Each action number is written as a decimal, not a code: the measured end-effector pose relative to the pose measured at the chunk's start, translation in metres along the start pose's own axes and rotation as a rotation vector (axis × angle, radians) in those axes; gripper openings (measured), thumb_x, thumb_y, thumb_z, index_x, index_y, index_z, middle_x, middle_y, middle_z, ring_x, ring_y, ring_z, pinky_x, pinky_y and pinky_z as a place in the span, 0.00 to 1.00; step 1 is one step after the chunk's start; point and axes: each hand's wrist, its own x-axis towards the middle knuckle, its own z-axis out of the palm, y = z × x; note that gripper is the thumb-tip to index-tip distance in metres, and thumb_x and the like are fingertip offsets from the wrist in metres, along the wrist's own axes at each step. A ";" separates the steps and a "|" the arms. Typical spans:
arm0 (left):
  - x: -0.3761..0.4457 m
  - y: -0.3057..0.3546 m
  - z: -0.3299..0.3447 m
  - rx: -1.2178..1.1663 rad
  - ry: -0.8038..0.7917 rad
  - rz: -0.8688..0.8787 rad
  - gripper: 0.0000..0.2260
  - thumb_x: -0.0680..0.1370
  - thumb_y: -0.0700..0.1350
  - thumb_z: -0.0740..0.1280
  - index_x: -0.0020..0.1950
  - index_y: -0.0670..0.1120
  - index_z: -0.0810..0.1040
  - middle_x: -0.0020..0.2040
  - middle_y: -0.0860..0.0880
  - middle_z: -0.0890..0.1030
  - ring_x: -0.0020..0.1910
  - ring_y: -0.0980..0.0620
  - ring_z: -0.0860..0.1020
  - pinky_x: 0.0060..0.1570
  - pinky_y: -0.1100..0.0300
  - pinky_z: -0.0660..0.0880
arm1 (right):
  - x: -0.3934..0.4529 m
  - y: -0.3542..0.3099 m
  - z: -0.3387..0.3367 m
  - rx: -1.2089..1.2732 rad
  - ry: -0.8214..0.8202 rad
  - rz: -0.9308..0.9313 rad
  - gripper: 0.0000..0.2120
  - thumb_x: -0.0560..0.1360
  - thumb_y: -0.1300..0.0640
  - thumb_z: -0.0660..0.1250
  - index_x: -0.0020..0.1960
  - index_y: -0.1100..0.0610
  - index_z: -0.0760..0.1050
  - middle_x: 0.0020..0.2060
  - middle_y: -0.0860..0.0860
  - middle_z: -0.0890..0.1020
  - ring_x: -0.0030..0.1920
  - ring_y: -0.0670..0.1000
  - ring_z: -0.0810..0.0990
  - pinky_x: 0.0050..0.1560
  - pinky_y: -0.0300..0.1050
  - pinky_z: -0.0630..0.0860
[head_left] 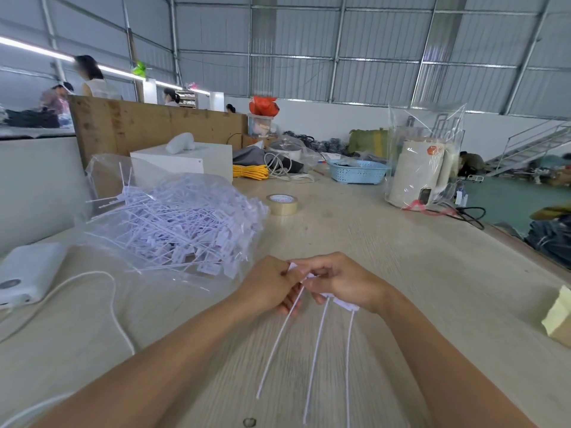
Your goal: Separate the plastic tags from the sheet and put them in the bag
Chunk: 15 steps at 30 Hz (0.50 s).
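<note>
Above the bench (355,230), both hands pinch a small sheet (340,301) of tags: left hand (272,285) on one tag (279,344), right hand (343,282) on the rest. Left of them, the clear bag (102,230) holds a heap of loose tags (179,223).

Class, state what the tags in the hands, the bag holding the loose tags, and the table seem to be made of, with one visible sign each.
Tags: probably white matte plastic; thin, straight, slightly flexing tails.
Bag: clear glossy plastic film; see-through, creased, with glare.
Table: pale wood or wood-look laminate; grain lines show, which one is unclear.
</note>
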 end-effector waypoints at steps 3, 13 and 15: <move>0.001 0.001 -0.002 0.021 0.047 0.016 0.18 0.80 0.49 0.61 0.36 0.39 0.75 0.24 0.47 0.79 0.20 0.52 0.77 0.20 0.66 0.70 | 0.003 0.000 -0.003 0.014 0.028 0.099 0.25 0.75 0.68 0.66 0.70 0.57 0.67 0.46 0.57 0.81 0.33 0.49 0.78 0.42 0.39 0.78; -0.003 0.002 -0.002 -0.179 0.087 -0.041 0.18 0.81 0.50 0.60 0.38 0.39 0.78 0.26 0.46 0.80 0.22 0.52 0.78 0.22 0.66 0.72 | 0.003 0.008 -0.009 -0.224 0.044 0.165 0.06 0.74 0.64 0.68 0.39 0.63 0.75 0.34 0.55 0.73 0.37 0.51 0.73 0.40 0.44 0.70; -0.004 0.002 -0.002 -0.202 0.069 -0.067 0.19 0.80 0.52 0.61 0.37 0.40 0.77 0.26 0.46 0.80 0.22 0.52 0.78 0.21 0.67 0.70 | 0.003 0.007 -0.009 -0.170 0.007 0.144 0.05 0.74 0.66 0.67 0.39 0.61 0.76 0.34 0.53 0.77 0.37 0.48 0.77 0.41 0.40 0.73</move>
